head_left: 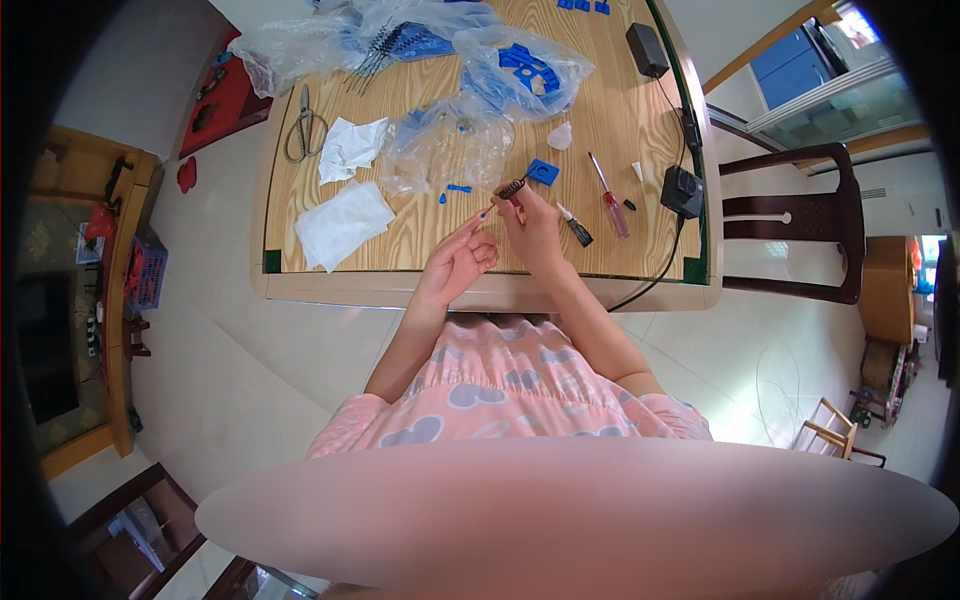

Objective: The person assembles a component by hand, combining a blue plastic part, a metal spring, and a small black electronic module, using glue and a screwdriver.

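Observation:
My right hand [534,232] pinches a black coiled piece [512,188] above the near part of the wooden table [400,205]. A thin stem seems to run from it down toward my left fingertips. My left hand [460,262] has its palm turned up, with thumb and index finger closed at a tiny blue piece [484,214]; whether this is joined to the stem I cannot make out. Just beyond my right hand lies a square blue part [543,172]. A small black-and-white glue tube [575,226] rests to that hand's right.
Further right are a red-handled screwdriver [612,208] and a black adapter [682,192] with a cable. White tissues [345,222] and scissors [303,130] lie left. Clear plastic bags [450,140], blue parts [530,68] and black wires [378,52] fill the middle and back.

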`<state>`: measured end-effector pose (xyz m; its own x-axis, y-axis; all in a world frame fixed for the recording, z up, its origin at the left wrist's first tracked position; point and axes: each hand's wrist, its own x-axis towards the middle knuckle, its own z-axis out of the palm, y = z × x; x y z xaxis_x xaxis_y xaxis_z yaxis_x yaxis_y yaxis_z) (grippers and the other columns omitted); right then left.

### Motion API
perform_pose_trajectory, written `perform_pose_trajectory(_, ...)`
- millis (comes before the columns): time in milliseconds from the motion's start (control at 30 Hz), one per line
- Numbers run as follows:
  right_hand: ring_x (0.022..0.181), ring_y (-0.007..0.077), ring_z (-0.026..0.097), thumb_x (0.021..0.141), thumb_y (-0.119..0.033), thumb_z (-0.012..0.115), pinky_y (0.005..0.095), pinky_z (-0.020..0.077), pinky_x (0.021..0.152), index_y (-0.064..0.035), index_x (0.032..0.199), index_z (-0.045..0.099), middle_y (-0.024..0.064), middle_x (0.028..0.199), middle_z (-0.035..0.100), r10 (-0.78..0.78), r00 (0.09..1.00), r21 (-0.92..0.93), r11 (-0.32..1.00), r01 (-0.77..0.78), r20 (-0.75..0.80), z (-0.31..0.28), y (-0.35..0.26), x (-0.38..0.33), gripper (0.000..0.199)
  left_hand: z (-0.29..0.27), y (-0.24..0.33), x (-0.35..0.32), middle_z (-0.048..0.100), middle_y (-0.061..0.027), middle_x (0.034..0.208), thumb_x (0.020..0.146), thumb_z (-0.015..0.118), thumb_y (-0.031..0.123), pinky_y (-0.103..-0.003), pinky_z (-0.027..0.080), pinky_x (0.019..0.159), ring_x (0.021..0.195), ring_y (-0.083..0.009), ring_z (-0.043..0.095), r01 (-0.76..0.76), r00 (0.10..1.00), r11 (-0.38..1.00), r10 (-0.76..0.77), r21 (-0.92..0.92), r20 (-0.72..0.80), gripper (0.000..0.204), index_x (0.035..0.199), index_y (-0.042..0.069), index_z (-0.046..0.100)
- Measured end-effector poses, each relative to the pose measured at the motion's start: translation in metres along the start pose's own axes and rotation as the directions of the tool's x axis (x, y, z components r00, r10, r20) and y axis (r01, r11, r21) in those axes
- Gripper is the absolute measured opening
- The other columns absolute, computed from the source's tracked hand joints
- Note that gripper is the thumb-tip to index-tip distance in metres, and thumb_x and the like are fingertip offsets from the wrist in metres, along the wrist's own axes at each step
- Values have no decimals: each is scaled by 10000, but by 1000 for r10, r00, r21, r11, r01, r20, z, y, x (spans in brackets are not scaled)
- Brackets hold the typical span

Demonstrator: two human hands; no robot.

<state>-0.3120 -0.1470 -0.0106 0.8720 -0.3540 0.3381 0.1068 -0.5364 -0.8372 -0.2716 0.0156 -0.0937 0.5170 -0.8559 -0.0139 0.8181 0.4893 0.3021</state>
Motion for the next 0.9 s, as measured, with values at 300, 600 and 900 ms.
perform_pose_trajectory(300,731,168,650,925,-46,561,290,498,673,-6,997,609,89,850,691,3,1000,-14,1000,-2,9,1,1,1,95,3,0,0,615,-143,1152,987,486,232,-363,450,876,984,-217,583,2,1000,1000,-2,10,1,423,1389,107,445)
perform_pose_trajectory(600,722,148,654,933,-42,550,274,501,656,3,1006,600,92,841,679,-4,1000,21,1000,4,-6,3,5,0,99,2,1,0,613,-155,1160,991,478,229,-370,451,883,998,-224,587,-3,1000,1000,3,10,15,412,1384,106,446)
perform_pose_trajectory(900,714,130,638,937,-47,555,267,500,651,15,1015,593,84,846,665,2,1000,51,999,-2,-3,3,11,-2,107,3,0,0,610,-111,1147,1003,439,234,-375,440,904,1016,-216,566,-11,999,999,9,40,47,440,1413,76,409)
